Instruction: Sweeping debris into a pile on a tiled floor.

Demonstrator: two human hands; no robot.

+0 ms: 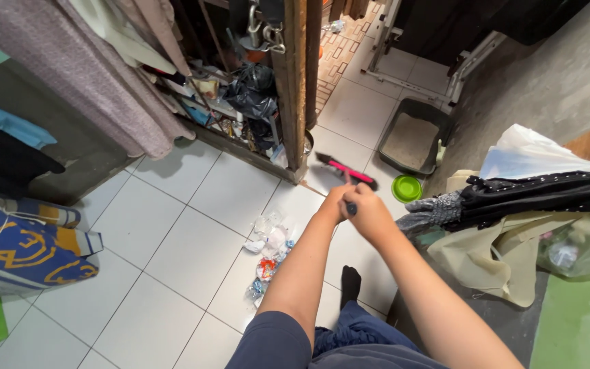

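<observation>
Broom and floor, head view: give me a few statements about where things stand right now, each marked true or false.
1. Both hands, the left hand and the right hand, grip the handle of the broom. True.
2. The broom head is pink and dark. True.
3. The pile of litter lies on carpet. False: it lies on the white floor tiles.
4. The green bowl sits beside the grey tray. True.
5. The broom head rests on the litter pile. False: it is apart from it, near the wooden post.
</observation>
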